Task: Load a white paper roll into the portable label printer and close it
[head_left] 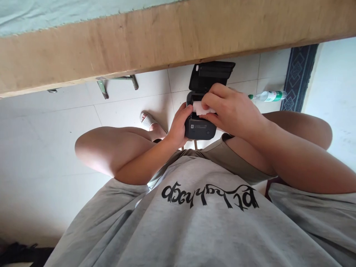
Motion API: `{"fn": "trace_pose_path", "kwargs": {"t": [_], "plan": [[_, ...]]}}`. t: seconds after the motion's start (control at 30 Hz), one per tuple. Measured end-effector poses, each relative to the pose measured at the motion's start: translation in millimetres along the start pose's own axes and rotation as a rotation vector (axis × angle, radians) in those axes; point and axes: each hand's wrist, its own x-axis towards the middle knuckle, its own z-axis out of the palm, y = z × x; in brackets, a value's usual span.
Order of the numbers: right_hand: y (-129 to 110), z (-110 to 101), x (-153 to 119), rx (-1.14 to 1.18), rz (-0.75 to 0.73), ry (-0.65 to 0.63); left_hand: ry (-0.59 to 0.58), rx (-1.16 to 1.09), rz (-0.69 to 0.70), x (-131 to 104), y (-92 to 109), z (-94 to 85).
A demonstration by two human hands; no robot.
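A small black portable label printer [200, 130] is held above my lap, its lid [213, 74] hinged up and away from me. My left hand [179, 124] grips the printer's left side, thumb over the near edge of the opening. Inside the opening lies a roll of white paper [199, 108]. My right hand [226, 107] reaches over from the right, its fingers closed on the paper roll at the compartment. The fingertips partly cover the roll, so how deep it sits cannot be made out.
A wooden table edge [133, 40] with a pale green cloth [55, 13] crosses just beyond the printer. On the tiled floor [55, 122] a plastic bottle [271, 96] lies on its side by the wall at right. Green metal legs [102, 89] show under the table.
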Motion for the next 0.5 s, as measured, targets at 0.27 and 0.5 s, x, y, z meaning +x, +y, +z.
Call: {"fn": "trace_pose_path", "kwargs": {"t": [0.27,0.5], "plan": [[-1.5,-4.3,-2.2,0.007,-0.135,0.041,-0.05,0.01,0.048,-1.5,0.8,0.7],[-0.6,-5.8,-10.5,0.085,-0.27,-0.026,-0.113,0.068,0.107,-1.7,3.1,1.9]]}}
